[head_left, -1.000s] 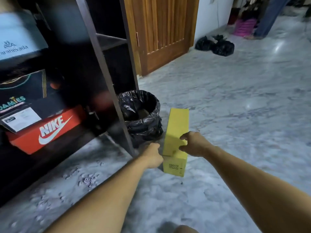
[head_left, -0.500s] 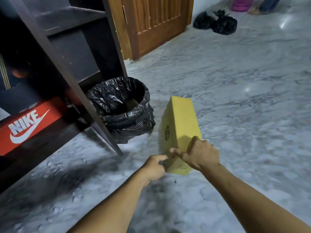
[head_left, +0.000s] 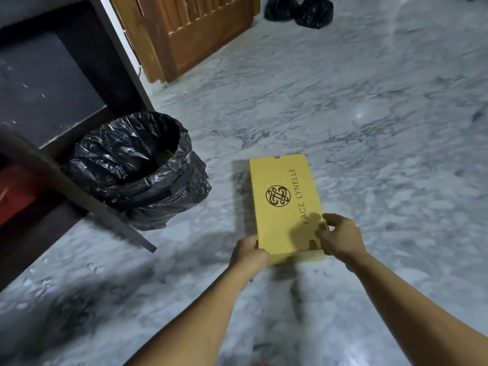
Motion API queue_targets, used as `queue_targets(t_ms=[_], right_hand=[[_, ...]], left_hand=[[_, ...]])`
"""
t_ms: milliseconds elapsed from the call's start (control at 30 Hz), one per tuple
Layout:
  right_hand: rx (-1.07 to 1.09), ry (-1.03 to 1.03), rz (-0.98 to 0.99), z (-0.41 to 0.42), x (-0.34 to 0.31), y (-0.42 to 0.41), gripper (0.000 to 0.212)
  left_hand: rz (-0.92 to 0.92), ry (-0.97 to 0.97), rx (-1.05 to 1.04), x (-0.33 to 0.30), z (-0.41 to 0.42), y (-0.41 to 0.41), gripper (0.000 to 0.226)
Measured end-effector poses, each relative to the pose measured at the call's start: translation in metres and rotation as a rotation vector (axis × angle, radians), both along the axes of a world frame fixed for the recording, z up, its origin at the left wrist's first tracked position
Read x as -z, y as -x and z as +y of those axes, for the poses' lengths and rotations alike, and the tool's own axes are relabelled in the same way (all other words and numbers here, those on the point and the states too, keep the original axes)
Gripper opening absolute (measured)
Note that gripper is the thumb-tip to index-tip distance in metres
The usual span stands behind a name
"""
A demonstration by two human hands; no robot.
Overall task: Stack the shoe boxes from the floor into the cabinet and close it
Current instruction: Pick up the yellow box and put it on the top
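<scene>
Above the marble floor (head_left: pixel 369 128), head view: a yellow box (head_left: pixel 286 204) is held flat, lid upward, by both hands at its near end. Its lid carries a dark round emblem and lettering that reads "ACE LYNELLE", with the first letter partly shaded. The left hand (head_left: pixel 248 256) grips the near left corner, fingers curled under the edge and thumb against the side. The right hand (head_left: pixel 340 237) holds the near right corner, thumb and fingers pinching the edge; its shadow falls across the lid. Whether the box touches the floor cannot be told; a shadow lies along its left side.

Left of the box, well apart from it, stands a bin (head_left: pixel 134 167) lined with a black bag, its mouth open. The bin sits just beside the dark cabinet (head_left: pixel 66 83), whose angled door edge crosses in front of it. A red box (head_left: pixel 14 191), blurred, shows inside the cabinet at the far left. Beyond, a wooden door (head_left: pixel 200 30) stands next to the cabinet, and two black bags (head_left: pixel 299 10) lie on the floor near the top edge.
</scene>
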State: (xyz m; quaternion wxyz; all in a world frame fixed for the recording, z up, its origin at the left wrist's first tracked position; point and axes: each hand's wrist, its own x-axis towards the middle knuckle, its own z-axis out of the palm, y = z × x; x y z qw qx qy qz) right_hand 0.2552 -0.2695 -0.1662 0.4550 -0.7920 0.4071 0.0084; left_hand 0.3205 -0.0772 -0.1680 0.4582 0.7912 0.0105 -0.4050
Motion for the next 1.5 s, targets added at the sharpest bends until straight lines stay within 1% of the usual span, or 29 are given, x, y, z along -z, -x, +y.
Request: queue_targets(t_ms=[67,100,167,200,267,333,400,467,500,567,633,667,700,733,767,800,833,867,933,1000,1033,1067,1167,1233,1267,1367,1433,1500], right_hand=[[-0.016,0.118,0.083,-0.002,-0.001,-0.002,0.048],[-0.043,0.170,0.124,-0.005,0.000,-0.001,0.051],[-0.114,0.228,0.170,-0.012,0.005,0.002,0.068],[-0.145,0.241,0.164,-0.017,0.009,0.005,0.076],[-0.190,0.240,0.146,-0.025,0.013,0.009,0.085],[-0.229,0.204,0.155,-0.036,0.014,0.009,0.094],[-0.303,0.160,0.176,-0.050,0.014,0.010,0.104],[-0.409,0.138,0.204,-0.067,0.013,0.011,0.110],[-0.460,0.145,0.223,-0.075,0.012,0.012,0.110],[-0.493,0.180,0.234,-0.086,0.011,0.012,0.110],[-0.407,0.232,0.191,-0.090,0.013,0.014,0.106],[-0.332,0.276,0.168,-0.089,0.015,0.018,0.098],[-0.247,0.335,0.147,-0.086,0.016,0.023,0.085],[-0.166,0.394,0.125,-0.080,0.018,0.028,0.071],[-0.099,0.418,0.106,-0.073,0.020,0.032,0.058],[-0.050,0.399,0.098,-0.066,0.021,0.037,0.053],[-0.021,0.349,0.109,-0.060,0.025,0.042,0.056],[-0.016,0.287,0.128,-0.055,0.027,0.046,0.067],[-0.088,0.168,0.135,-0.050,0.030,0.056,0.104],[-0.198,0.121,0.163,-0.049,0.033,0.064,0.138],[-0.239,0.126,0.189,-0.049,0.035,0.068,0.147],[-0.254,0.136,0.207,-0.050,0.038,0.070,0.149],[-0.214,0.175,0.209,-0.050,0.036,0.075,0.132],[-0.215,0.196,0.203,-0.052,0.027,0.078,0.120],[-0.223,0.209,0.199,-0.052,0.020,0.078,0.115],[-0.230,0.243,0.177,-0.050,-0.004,0.077,0.104],[-0.233,0.276,0.149,-0.047,-0.025,0.077,0.102],[-0.238,0.301,0.106,-0.043,-0.048,0.077,0.099]], left_hand=[[0.022,-0.004,-0.009,0.004,-0.006,0.004,0.032],[0.060,-0.006,0.006,0.001,-0.008,0.007,0.028],[0.138,-0.002,0.070,0.000,-0.010,0.010,0.031],[0.126,0.000,0.111,0.003,-0.012,0.010,0.031],[-0.009,-0.006,0.126,0.011,-0.013,0.002,0.030],[-0.175,-0.087,0.035,0.018,-0.013,-0.016,0.045],[-0.293,-0.151,-0.025,0.021,-0.010,-0.040,0.068],[-0.341,-0.160,-0.050,0.024,-0.007,-0.061,0.092],[-0.333,-0.165,-0.049,0.023,-0.006,-0.068,0.099],[-0.304,-0.192,-0.018,0.027,-0.003,-0.078,0.106],[-0.325,-0.253,0.057,0.034,0.005,-0.084,0.115],[-0.298,-0.239,0.071,0.037,0.007,-0.085,0.118],[-0.249,-0.209,0.074,0.039,0.010,-0.083,0.117],[-0.215,-0.176,0.077,0.041,0.012,-0.079,0.112],[-0.217,-0.155,0.089,0.042,0.014,-0.074,0.106],[-0.236,-0.142,0.099,0.045,0.015,-0.072,0.110],[-0.264,-0.137,0.129,0.045,0.015,-0.069,0.120],[-0.265,-0.147,0.167,0.046,0.015,-0.068,0.131],[-0.249,-0.170,0.255,0.044,0.013,-0.064,0.142],[-0.253,-0.159,0.312,0.044,0.010,-0.062,0.144],[-0.246,-0.147,0.312,0.045,0.009,-0.060,0.141],[-0.228,-0.136,0.293,0.044,0.007,-0.057,0.137],[-0.245,-0.113,0.268,0.041,0.004,-0.051,0.117],[-0.270,-0.083,0.256,0.035,0.004,-0.048,0.110],[-0.282,-0.071,0.240,0.028,0.006,-0.046,0.112],[-0.306,-0.028,0.191,0.017,0.012,-0.047,0.128],[-0.344,-0.013,0.158,0.009,0.019,-0.046,0.128],[-0.407,-0.008,0.124,-0.014,0.027,-0.040,0.120]])
